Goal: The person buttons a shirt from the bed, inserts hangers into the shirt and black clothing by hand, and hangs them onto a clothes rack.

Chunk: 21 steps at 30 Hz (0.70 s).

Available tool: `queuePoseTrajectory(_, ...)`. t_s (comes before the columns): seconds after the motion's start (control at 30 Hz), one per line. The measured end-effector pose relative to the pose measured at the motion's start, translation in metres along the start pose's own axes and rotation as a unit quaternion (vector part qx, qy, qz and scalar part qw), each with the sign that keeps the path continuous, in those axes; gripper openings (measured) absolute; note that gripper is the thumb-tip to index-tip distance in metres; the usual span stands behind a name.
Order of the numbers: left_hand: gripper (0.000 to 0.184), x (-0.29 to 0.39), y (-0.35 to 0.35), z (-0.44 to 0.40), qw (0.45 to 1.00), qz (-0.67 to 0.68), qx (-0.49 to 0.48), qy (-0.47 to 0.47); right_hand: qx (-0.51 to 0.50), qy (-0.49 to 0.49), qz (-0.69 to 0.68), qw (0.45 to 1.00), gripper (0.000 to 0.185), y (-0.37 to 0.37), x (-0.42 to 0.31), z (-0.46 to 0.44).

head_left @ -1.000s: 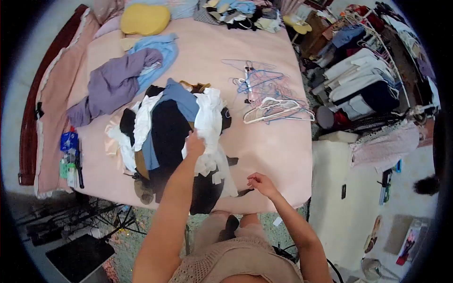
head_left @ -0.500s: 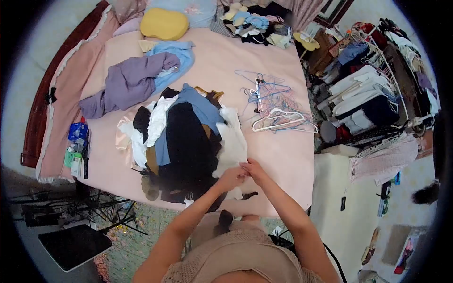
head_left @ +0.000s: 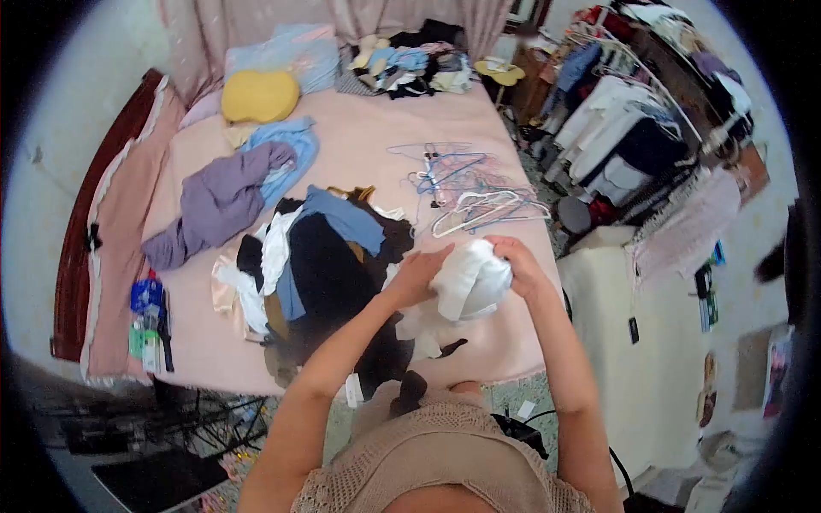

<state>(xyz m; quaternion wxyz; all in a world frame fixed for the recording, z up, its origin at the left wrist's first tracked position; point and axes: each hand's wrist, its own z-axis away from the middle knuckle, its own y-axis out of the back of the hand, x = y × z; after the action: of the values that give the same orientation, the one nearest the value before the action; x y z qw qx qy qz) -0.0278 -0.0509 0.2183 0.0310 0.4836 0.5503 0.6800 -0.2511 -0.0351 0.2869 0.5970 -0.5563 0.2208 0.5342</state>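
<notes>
Above the front right part of the bed, a bunched white garment (head_left: 473,280) is lifted off the sheet; its exact kind I cannot make out. My right hand (head_left: 516,263) grips it by its upper right edge, fingers closed. At its left side is my left hand (head_left: 419,275), fingers stretched toward the cloth, some of them partly hidden by it. Below the garment lie a pale cloth (head_left: 419,333) and a small dark strip (head_left: 453,347). To the left spreads a heap of clothes (head_left: 329,265) in black, blue, white and brown.
Several tangled hangers (head_left: 479,214) lie beyond my hands on the pink bed sheet (head_left: 359,137). A purple garment (head_left: 222,192), a yellow cushion (head_left: 261,96) and another clothes pile (head_left: 410,64) are farther back. At right stands a loaded clothes rack (head_left: 616,128).
The white garment has been lifted from beside the heap and bunched up. My hands, close together before, have moved apart and farther forward. The view has tilted up.
</notes>
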Motion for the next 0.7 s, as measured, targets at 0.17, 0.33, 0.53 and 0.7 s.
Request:
queuePoseTrajectory(0.17,0.031,0.026,0.036,-0.041,0.966,0.232,0.117,0.002,0.160,0.132,0.003,0.978,0.033,0.032,-0.030,0.037)
queuePoseTrajectory(0.33,0.017,0.062,0.079,-0.072,0.944,0.311,0.103,-0.026,0.293,0.170,0.244,0.909,0.026,0.046,-0.021,0.047)
queuePoseTrajectory(0.53,0.017,0.091,0.085,-0.081,0.937,0.340,0.075,0.017,0.197,0.308,0.406,0.838,0.039,-0.026,-0.027,0.044)
queuePoseTrajectory(0.7,0.019,0.087,0.090,-0.081,0.955,0.273,0.117,-0.007,0.274,0.351,0.503,0.741,0.043,-0.037,-0.014,0.020)
